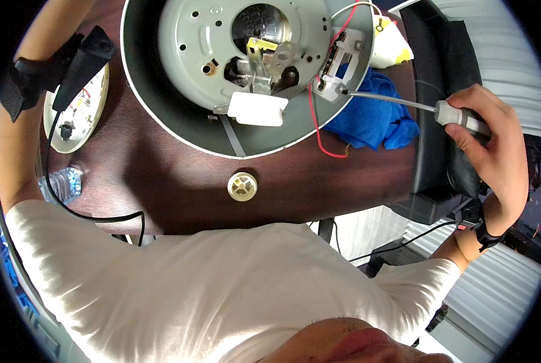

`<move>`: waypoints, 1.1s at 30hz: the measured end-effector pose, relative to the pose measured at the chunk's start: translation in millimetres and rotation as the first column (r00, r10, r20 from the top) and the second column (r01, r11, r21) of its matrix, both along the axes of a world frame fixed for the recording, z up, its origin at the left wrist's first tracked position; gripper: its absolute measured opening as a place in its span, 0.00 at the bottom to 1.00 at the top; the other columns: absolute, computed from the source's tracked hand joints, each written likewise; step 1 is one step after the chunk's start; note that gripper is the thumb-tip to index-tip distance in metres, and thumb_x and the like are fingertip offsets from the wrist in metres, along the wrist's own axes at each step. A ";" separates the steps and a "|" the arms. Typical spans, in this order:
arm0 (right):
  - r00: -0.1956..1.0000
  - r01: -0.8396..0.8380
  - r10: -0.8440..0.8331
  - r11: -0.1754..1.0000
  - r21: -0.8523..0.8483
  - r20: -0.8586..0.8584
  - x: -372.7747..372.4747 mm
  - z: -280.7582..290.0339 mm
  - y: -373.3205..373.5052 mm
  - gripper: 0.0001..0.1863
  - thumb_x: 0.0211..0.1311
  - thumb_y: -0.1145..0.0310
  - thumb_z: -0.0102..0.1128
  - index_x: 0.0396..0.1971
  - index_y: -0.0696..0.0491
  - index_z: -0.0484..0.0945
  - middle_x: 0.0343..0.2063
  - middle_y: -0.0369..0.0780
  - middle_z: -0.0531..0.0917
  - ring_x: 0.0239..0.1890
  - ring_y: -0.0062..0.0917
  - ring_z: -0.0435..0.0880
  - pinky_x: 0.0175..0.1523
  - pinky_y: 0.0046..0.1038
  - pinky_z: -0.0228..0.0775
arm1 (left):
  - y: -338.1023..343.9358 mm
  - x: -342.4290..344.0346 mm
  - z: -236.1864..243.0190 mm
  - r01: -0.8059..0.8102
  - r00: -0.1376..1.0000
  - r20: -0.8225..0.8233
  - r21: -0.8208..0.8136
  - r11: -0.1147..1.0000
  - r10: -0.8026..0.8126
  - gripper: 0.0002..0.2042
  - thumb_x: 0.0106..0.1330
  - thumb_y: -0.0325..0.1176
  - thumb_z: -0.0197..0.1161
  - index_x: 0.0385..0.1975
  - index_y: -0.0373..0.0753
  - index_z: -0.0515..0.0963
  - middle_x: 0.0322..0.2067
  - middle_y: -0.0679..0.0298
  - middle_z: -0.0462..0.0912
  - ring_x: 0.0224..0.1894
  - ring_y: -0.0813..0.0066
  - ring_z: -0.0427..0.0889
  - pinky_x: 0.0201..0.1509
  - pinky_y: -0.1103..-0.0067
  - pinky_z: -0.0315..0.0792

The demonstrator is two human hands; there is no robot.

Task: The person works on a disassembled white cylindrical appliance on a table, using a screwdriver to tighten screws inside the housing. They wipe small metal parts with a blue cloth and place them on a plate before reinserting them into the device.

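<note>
My right hand point(494, 136) is wrapped round the grey and black handle of a screwdriver point(397, 100). Its metal shaft points left, and the tip meets the lower end of a white switch panel point(345, 63) inside a round appliance shell point(179, 130), seemingly a rice cooker body. Inside that shell lie a grey metal plate point(192, 66), metal brackets and a white plate-like lever point(258, 109). A loose red wire point(314, 115) hangs over the rim. My left forearm leaves the picture at the upper left, so the left hand is out of sight.
A blue cloth point(373, 115) lies beside the shell, below a white and yellow packet point(392, 45). Nearer me is a small round cream-coloured part point(242, 186). On the left are an oval tray point(72, 139) of small parts and a clear container point(65, 183). A black chair point(430, 206) borders the table's right.
</note>
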State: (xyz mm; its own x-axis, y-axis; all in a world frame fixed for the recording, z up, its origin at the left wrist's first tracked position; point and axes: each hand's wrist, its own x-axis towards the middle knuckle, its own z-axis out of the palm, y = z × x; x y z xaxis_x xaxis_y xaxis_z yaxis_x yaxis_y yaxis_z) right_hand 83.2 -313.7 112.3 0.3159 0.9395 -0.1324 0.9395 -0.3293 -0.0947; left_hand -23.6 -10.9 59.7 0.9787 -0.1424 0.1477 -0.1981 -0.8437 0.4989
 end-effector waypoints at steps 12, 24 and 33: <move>0.996 0.073 -0.077 0.994 -0.079 -0.052 1.0 10.6 11.9 0.15 0.46 0.82 0.66 0.36 0.61 0.74 0.34 0.45 0.81 0.35 0.36 0.82 0.40 0.27 0.71 | 7.7 -0.6 -3.7 -0.022 0.998 0.053 -0.008 1.000 0.022 0.18 0.74 0.39 0.47 0.53 0.37 0.76 0.46 0.55 0.83 0.47 0.66 0.81 0.56 0.75 0.71; 0.998 0.013 -0.019 0.994 -0.110 -0.053 8.1 13.3 12.2 0.15 0.47 0.81 0.68 0.37 0.61 0.75 0.33 0.43 0.80 0.33 0.30 0.80 0.39 0.23 0.69 | 6.0 -6.2 5.1 0.015 1.000 0.001 0.003 1.000 -0.015 0.17 0.74 0.39 0.46 0.54 0.37 0.75 0.46 0.55 0.82 0.48 0.66 0.80 0.58 0.74 0.70; 0.973 -0.173 0.186 0.979 -0.104 0.137 15.0 25.9 27.3 0.17 0.48 0.75 0.69 0.40 0.59 0.78 0.36 0.43 0.80 0.38 0.31 0.80 0.41 0.26 0.71 | 4.6 -5.5 2.9 -0.006 1.000 0.020 -0.009 1.000 0.006 0.17 0.74 0.39 0.46 0.53 0.36 0.76 0.45 0.55 0.83 0.48 0.66 0.80 0.57 0.74 0.70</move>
